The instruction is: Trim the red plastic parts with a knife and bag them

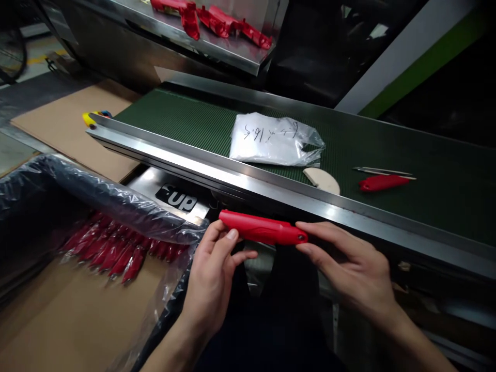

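A long red plastic part [259, 228], like a handle shell, is held level in front of the conveyor's near rail. The fingers and thumb of my left hand [211, 268] close round its left end. At its right end, beside a small round hole, my right hand [354, 263] pinches it between thumb and fingertips. Beyond the rail, a second red part [383, 182] lies on the green belt [186, 116] next to a thin pointed metal tool [382, 171]. A stack of clear plastic bags [271, 139] with handwriting lies on the belt, near a pale curved piece [323, 181].
To the left stands a box lined with dark plastic film [116, 188], holding several bagged red parts [112, 248] over brown cardboard [85, 315]. More red parts [217, 20] rest on a metal shelf [240, 57] above the belt. Cardboard sheets [77, 119] lie at the belt's left end.
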`<state>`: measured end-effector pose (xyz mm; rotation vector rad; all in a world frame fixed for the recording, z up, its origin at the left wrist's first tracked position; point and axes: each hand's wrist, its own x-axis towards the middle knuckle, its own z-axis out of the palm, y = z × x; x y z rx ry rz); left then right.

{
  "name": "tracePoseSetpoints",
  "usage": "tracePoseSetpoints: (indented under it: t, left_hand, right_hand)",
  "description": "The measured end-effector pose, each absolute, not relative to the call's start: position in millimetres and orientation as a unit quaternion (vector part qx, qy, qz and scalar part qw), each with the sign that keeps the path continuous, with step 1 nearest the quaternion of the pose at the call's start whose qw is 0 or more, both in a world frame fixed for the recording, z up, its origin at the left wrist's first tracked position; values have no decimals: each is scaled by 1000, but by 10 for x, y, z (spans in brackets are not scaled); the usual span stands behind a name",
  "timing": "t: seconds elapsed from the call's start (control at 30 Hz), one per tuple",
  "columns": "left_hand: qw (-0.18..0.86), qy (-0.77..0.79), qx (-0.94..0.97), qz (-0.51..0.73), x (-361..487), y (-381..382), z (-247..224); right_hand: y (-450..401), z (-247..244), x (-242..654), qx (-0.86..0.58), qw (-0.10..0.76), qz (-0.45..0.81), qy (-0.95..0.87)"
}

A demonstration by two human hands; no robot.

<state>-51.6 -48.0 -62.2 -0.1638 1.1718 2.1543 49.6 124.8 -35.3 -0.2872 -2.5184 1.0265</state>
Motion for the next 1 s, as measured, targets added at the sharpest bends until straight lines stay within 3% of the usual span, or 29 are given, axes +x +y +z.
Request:
tracePoseSetpoints:
  t: [0.53,1.0]
  left_hand:
    - [294,543,-41,786,-574,-670,-739]
    - [290,548,-48,783,-600,-721,-829]
  right_hand:
    - [1185,-508,387,-248,137,548,-787]
    - [1158,-585,351,-253,132,563,-775]
